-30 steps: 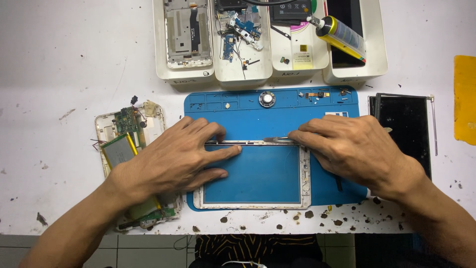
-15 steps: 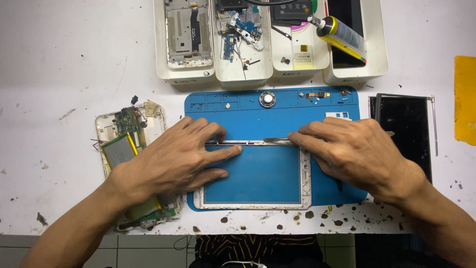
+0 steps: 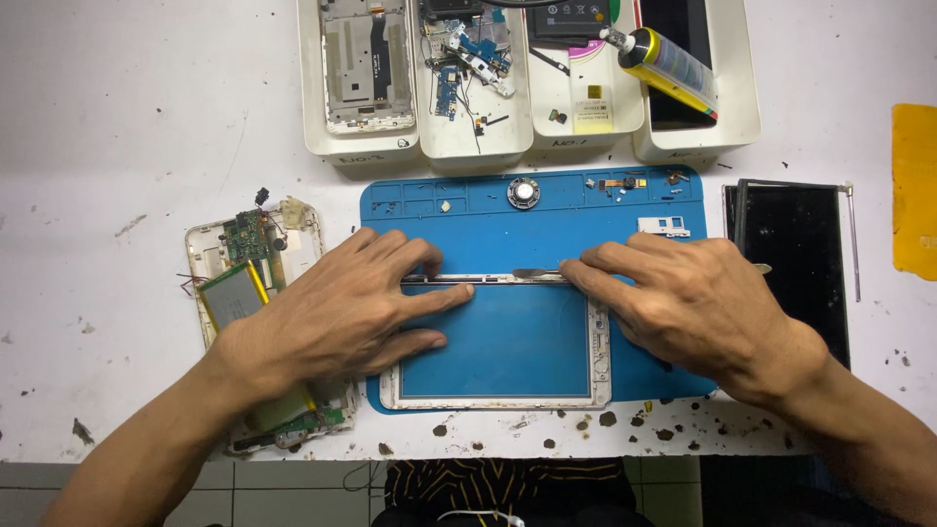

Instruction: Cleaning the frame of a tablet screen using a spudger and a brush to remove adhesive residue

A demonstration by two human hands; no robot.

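A white tablet frame (image 3: 498,398) lies on a blue work mat (image 3: 468,210) in the middle of the white table. My left hand (image 3: 342,312) rests flat on the frame's left part, fingers spread, pressing it down. My right hand (image 3: 688,303) lies over the frame's right side and grips a thin metal prying tool (image 3: 532,275), whose blade runs along the frame's top edge. The tool's handle is hidden under my fingers.
An opened tablet back (image 3: 249,283) with circuit board and battery lies left of the mat. A black screen panel (image 3: 795,254) lies to the right, a yellow sheet (image 3: 916,190) beyond it. White trays (image 3: 356,146) with phone parts and a yellow tube (image 3: 669,63) stand behind.
My right hand and the tool have shifted very slightly left along the frame's top edge. My left hand has not moved.
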